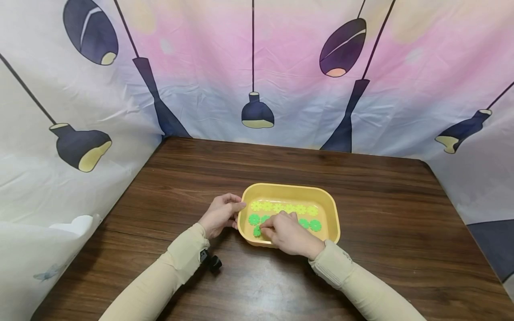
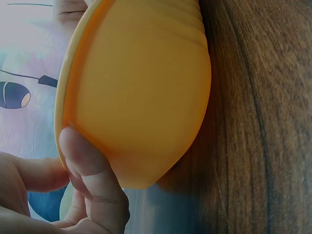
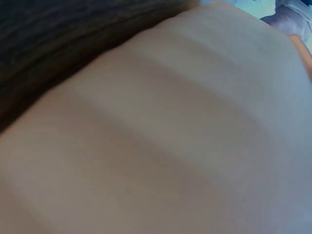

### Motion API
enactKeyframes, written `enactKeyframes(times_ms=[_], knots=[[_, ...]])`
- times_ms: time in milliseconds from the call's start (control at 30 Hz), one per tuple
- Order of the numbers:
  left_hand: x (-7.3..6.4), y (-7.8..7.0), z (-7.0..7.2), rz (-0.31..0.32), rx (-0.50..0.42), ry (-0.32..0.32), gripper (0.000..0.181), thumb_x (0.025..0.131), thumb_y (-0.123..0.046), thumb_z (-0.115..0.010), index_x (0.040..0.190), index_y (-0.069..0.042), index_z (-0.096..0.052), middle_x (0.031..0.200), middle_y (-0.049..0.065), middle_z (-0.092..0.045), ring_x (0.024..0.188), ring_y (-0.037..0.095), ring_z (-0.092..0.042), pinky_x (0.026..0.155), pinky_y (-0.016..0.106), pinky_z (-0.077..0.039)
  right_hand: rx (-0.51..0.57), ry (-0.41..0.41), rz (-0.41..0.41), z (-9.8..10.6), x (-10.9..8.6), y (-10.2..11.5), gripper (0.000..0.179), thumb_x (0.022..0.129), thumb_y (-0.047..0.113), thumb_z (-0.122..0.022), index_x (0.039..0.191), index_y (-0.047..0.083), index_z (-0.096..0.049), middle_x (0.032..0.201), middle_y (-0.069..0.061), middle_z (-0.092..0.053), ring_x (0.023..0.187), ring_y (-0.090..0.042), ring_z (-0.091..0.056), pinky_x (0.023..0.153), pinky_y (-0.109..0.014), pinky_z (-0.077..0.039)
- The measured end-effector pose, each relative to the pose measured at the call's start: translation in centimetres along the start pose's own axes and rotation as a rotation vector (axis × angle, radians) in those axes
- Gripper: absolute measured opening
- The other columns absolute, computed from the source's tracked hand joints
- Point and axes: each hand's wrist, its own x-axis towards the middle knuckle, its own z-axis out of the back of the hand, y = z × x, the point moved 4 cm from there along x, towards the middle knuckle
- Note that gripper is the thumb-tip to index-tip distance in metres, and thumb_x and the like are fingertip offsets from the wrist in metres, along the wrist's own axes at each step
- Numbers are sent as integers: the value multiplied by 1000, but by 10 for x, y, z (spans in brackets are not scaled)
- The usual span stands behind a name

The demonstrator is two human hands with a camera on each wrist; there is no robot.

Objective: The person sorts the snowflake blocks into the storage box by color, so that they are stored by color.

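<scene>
A yellow plastic basin (image 1: 329, 200) sits on the table in front of me. My left hand (image 1: 220, 215) grips its left rim, with the thumb on top and fingers below; the left wrist view shows the basin's outer wall (image 2: 141, 87) beside those fingers. Inside lie a row of yellow flower-shaped pieces (image 1: 278, 207) and, nearer me, a row of green flower-shaped pieces (image 1: 315, 225), partly covered by my right hand (image 1: 293, 236). Its thumb and index finger pinch another green flower-shaped piece (image 1: 257, 231) at the basin's near left. In the right wrist view that hand fills the picture.
The basin stands on a dark wood-grain table (image 1: 381, 200). A small black device (image 1: 215, 263) hangs at my left wrist, just above the tabletop. Behind the table hangs a cloth (image 1: 217, 67) printed with lamps.
</scene>
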Motion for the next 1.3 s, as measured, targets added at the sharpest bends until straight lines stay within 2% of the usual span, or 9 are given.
enactKeyframes(times_ms=[233,367,567,633,733,833,1033,1233,1300], knots=[[2,1,-1,4,-3,3,22,94,-11,-60,111,1,-51,78,7,-54,57,13,-50,45,25,-48,-43,34,-15,-1,-2,0,26,98,17,-56,78,18,-71,74,12,-63,77,-17,-43,74,-39,-25],[3,1,-2,5,-3,4,22,94,-11,-60,111,0,-51,79,7,-54,57,14,-50,45,25,-48,-57,48,-18,-1,-2,0,32,99,18,-53,70,20,-67,66,14,-56,75,-18,-41,72,-39,-23],[3,1,-2,7,0,3,22,94,-11,-60,110,0,-51,79,7,-54,58,14,-50,46,25,-48,-43,23,-39,4,-3,1,30,99,18,-54,73,18,-69,64,12,-54,74,-18,-41,73,-39,-23],[3,1,-2,7,1,4,22,94,-11,-60,111,0,-51,79,7,-54,58,14,-50,46,25,-48,-38,4,-54,8,-5,1,25,98,18,-55,81,16,-73,69,10,-60,75,-16,-42,74,-39,-25],[3,0,-2,3,4,1,23,94,-11,-61,110,1,-51,79,7,-54,57,14,-50,45,25,-48,-39,-27,-76,16,-8,1,19,97,19,-59,96,13,-76,86,7,-70,76,-15,-44,76,-40,-26],[3,-1,-1,0,9,-3,23,93,-11,-61,110,1,-51,79,7,-53,57,14,-49,45,25,-48,-61,-59,-92,25,-13,1,19,96,20,-61,104,11,-76,101,6,-72,77,-14,-45,78,-41,-27],[3,-2,0,7,24,-12,23,93,-11,-62,110,1,-52,77,7,-54,58,15,-50,45,25,-49,-72,-129,-117,45,-25,-1,21,95,23,-64,108,10,-74,104,6,-71,87,-20,-52,84,-43,-26],[3,-4,3,15,70,-20,28,94,-15,-63,113,3,-52,76,7,-55,56,14,-51,46,26,-50,-108,-221,-111,76,-47,-4,24,96,27,-63,113,13,-72,109,5,-70,100,-16,-55,85,-43,-25],[2,-5,7,16,99,-28,33,95,-20,-63,115,3,-51,78,9,-55,56,15,-51,47,27,-52,-127,-275,-93,89,-57,-7,24,96,26,-62,114,12,-71,109,4,-70,96,-17,-55,83,-42,-25]])
